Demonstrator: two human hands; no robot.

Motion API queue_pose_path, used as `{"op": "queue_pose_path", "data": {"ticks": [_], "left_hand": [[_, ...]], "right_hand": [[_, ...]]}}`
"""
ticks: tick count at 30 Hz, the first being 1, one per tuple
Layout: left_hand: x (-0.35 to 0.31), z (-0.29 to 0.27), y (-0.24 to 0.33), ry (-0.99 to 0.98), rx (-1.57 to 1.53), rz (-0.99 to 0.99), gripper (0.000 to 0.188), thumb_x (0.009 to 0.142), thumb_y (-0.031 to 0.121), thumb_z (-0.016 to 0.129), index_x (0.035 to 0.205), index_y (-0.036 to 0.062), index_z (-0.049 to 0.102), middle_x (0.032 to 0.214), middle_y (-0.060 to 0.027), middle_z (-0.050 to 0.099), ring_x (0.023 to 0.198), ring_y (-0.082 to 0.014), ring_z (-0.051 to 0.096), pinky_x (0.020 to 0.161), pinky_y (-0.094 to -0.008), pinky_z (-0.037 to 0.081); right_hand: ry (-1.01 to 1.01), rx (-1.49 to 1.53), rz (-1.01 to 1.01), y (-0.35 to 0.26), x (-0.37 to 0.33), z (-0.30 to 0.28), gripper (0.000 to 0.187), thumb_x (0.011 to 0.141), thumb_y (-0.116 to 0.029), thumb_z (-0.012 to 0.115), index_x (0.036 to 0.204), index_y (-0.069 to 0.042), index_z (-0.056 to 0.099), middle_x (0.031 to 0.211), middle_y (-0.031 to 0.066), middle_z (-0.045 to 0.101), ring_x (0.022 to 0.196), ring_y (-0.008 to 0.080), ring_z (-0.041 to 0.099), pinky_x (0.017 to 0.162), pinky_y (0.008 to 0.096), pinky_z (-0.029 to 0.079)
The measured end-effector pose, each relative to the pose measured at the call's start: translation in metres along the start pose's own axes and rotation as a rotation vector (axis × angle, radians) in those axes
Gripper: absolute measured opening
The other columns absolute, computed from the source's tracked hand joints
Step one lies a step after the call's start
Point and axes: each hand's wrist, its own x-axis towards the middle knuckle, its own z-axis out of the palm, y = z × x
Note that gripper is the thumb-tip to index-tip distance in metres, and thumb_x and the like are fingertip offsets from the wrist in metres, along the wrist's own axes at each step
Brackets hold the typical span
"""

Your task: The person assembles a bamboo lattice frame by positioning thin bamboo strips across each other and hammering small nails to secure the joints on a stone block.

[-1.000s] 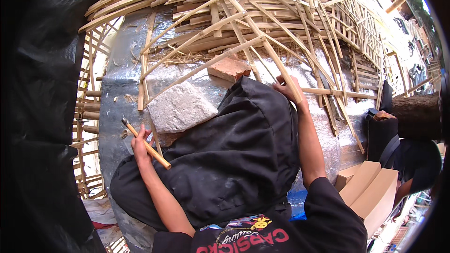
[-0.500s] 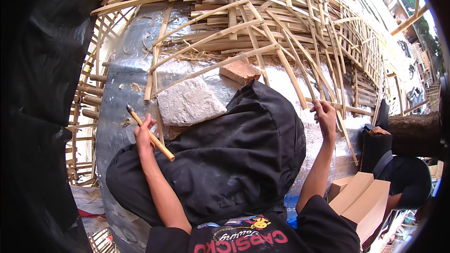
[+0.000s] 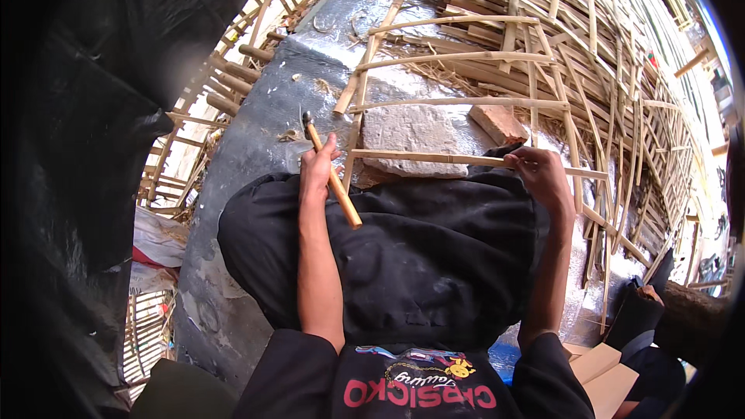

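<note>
Silvery sheeting [image 3: 268, 109], stacked bamboo slats [image 3: 578, 23], left hand [image 3: 316, 172] gripping hammer [image 3: 339, 192], right hand [image 3: 545, 178] pinching bamboo strip [image 3: 434, 157]

Black short-sleeved fabric shirt [image 3: 326, 388] with pinkish-red lettering [image 3: 374, 393] and a yellow cartoon figure [image 3: 459, 368]; loose, creased black fabric trousers [image 3: 434, 264].

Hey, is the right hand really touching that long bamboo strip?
Touching. The head view shows the right hand pinching the bamboo strip, which sticks out on both sides of it.
</note>
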Motion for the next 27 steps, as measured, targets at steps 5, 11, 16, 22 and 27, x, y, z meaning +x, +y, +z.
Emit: {"op": "queue_pose_path", "data": {"ticks": [5,11,16,22,27], "left_hand": [[-0.005,-0.009,-0.005,0.050,0.120,0.133,0.039,0.089,0.034,0.075,0.091,-0.0044,0.070,0.081,-0.0110,0.072,0.061,-0.0156,0.062,0.056,-0.0325,0.048],[-0.005,-0.003,-0.005,-0.130,0.192,0.028,0.050,0.090,0.042,0.076,0.111,-0.0027,0.070,0.097,-0.0096,0.072,0.092,-0.0206,0.070,0.081,-0.0379,0.053],[-0.001,0.008,-0.010,-0.055,0.132,0.143,0.041,0.088,0.040,0.078,0.076,0.0021,0.067,0.068,-0.0006,0.059,0.059,-0.0095,0.051,0.054,-0.0310,0.042],[0.006,0.005,-0.010,-0.098,-0.163,0.016,0.025,0.084,0.020,0.081,0.086,0.0058,0.061,0.073,-0.0022,0.062,0.060,-0.0130,0.059,0.053,-0.0288,0.049],[-0.002,0.003,-0.005,-0.113,-0.263,0.078,0.023,0.086,0.005,0.077,0.088,0.0049,0.054,0.084,-0.0086,0.065,0.073,-0.0189,0.070,0.066,-0.0318,0.063]], "right_hand": [[-0.042,-0.029,-0.032,-0.006,0.043,0.041,0.023,0.093,-0.026,0.070,0.096,-0.004,0.077,0.079,0.0189,0.071,0.067,0.0312,0.066,0.067,0.0383,0.051],[0.001,0.027,-0.138,0.014,0.042,0.055,0.025,0.092,-0.026,0.072,0.095,-0.002,0.077,0.079,0.0172,0.073,0.068,0.0259,0.070,0.066,0.0372,0.052],[0.104,0.113,-0.192,0.018,0.041,0.063,0.023,0.090,-0.025,0.074,0.095,-0.003,0.075,0.084,0.0123,0.073,0.076,0.0269,0.069,0.081,0.0388,0.049],[0.723,-0.106,-0.134,0.032,0.036,0.041,0.021,0.091,-0.025,0.073,0.100,-0.007,0.073,0.098,0.0103,0.071,0.101,0.0305,0.062,0.095,0.0407,0.041],[1.018,-0.127,0.424,0.102,0.013,0.003,0.039,0.101,-0.035,0.055,0.111,0.000,0.069,0.104,0.0201,0.070,0.104,0.0348,0.061,0.094,0.0456,0.045]]}}
